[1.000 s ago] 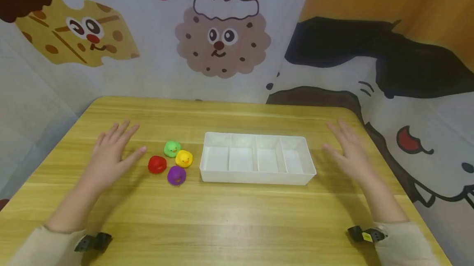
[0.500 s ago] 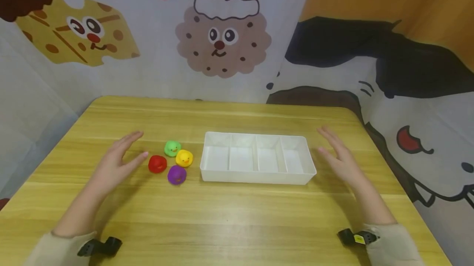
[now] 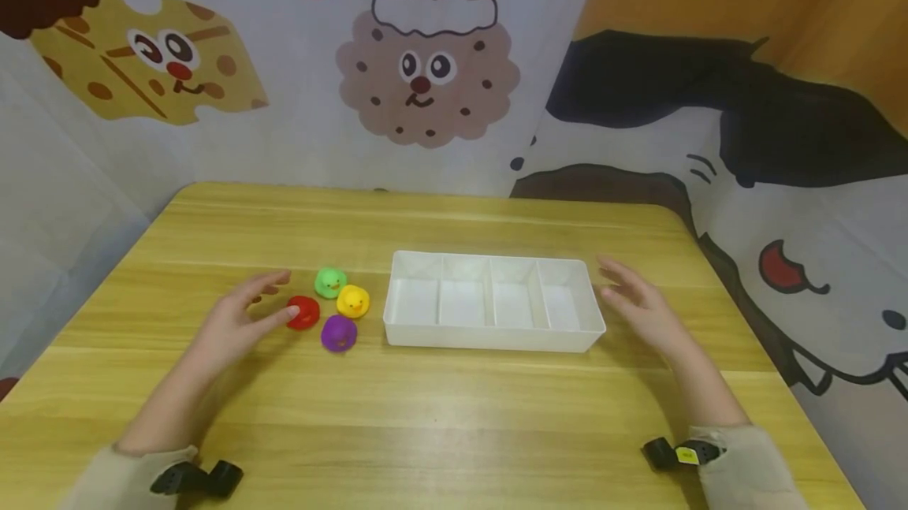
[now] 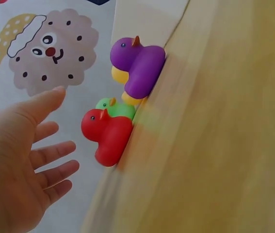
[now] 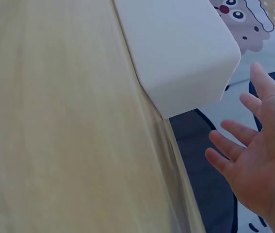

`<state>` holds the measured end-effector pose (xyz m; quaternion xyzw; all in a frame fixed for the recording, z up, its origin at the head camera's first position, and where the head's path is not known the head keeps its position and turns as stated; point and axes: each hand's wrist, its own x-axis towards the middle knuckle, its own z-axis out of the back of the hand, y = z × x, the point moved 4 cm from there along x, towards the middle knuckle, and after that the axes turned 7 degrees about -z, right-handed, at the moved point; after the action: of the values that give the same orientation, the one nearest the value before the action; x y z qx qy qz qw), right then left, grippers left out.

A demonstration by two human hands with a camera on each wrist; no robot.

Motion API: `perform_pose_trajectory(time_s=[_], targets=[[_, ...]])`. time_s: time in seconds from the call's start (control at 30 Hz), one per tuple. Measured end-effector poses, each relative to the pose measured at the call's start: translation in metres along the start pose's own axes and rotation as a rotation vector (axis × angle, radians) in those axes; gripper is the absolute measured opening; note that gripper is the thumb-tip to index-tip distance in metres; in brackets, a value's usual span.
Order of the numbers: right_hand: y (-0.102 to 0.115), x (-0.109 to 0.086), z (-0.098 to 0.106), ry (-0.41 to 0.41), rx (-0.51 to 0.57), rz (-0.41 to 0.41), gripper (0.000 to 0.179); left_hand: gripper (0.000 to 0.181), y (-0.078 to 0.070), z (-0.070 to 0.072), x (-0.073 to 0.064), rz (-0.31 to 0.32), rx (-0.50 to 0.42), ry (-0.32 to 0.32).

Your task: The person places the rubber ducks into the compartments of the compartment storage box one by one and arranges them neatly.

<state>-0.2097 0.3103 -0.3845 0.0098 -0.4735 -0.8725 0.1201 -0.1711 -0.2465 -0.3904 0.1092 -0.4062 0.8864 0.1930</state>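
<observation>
My left hand hovers at the left of a small cluster of rubber ducks, thumb and fingers spread. Its thumb tip overlaps the red rubber duck in the head view, while the left wrist view shows a gap between hand and duck. Beside the red one sit a green rubber duck, a yellow rubber duck and a purple rubber duck. A white divided tray stands right of them. My right hand, fingers apart and holding nothing, is just off the tray's right end.
Everything stands on a wood-grain table with rounded far corners. Behind it hangs a curtain printed with cartoon figures. Each wrist wears a strapped black camera, such as the left one.
Both hands have come inward and lower: the left toward the red rubber duck, the right toward the tray's right end. The ducks and tray have stayed in place.
</observation>
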Motion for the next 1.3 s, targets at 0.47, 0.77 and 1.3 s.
perform_pose_trajectory(time_s=[0.47,0.77,1.3], targets=[[-0.015,0.001,-0.006,0.083,0.101,0.016,0.05,0.042,0.006,-0.009,-0.003,0.009,0.025,0.0],[-0.019,0.0,-0.008,0.118,0.101,-0.023,0.05,0.035,0.012,-0.013,-0.005,0.015,0.055,-0.008],[-0.021,-0.001,-0.012,0.163,0.166,-0.09,0.053,0.026,0.017,-0.017,-0.006,0.006,0.045,-0.035]])
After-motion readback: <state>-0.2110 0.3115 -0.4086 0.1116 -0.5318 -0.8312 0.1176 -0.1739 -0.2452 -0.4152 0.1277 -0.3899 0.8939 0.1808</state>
